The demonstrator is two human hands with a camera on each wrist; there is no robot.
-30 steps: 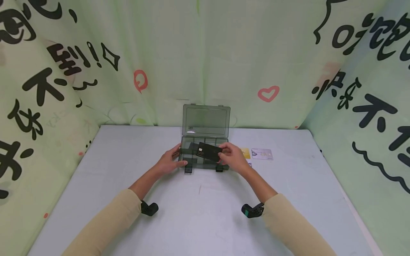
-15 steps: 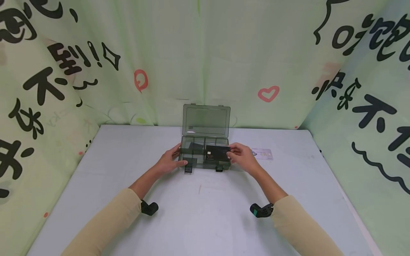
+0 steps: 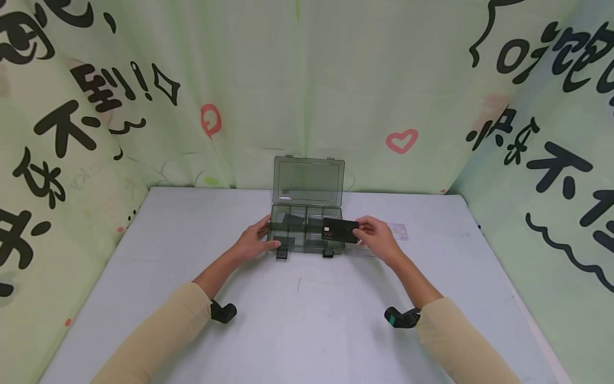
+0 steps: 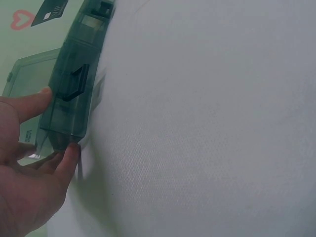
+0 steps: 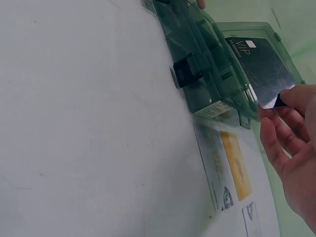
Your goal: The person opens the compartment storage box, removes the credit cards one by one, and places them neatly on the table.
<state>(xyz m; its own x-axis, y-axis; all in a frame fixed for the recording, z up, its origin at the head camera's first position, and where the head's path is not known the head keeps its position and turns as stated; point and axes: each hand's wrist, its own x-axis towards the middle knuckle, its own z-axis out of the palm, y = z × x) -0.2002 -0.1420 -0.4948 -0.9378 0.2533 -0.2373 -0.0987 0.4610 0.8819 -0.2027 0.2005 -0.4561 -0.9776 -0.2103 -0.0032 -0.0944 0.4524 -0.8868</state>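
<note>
A see-through grey-green storage box (image 3: 302, 248) with dividers stands on the table, its lid (image 3: 309, 178) raised at the back. My left hand (image 3: 254, 241) holds the box's left end, thumb over the front rim and fingers at the end wall. Between thumb and fingers my right hand (image 3: 376, 237) pinches the right end of a black VIP card (image 3: 338, 230). The card is held over the box's right side, partly past its edge. In the right wrist view the card's print and chip (image 5: 251, 44) show clearly. Dark pieces lie in the left compartments; their kind is unclear.
Right of the box several cards lie flat: a yellow card (image 5: 236, 165), a whitish card (image 5: 210, 163) and a pale purple card (image 3: 398, 231), partly behind my right hand. Two dark latches (image 3: 282, 255) hang at the box front. A printed curtain (image 3: 307, 96) surrounds the table.
My right hand has carried the black card rightward from the box's middle to its right edge, and the card has levelled from a tilt. My left hand stays on the box.
</note>
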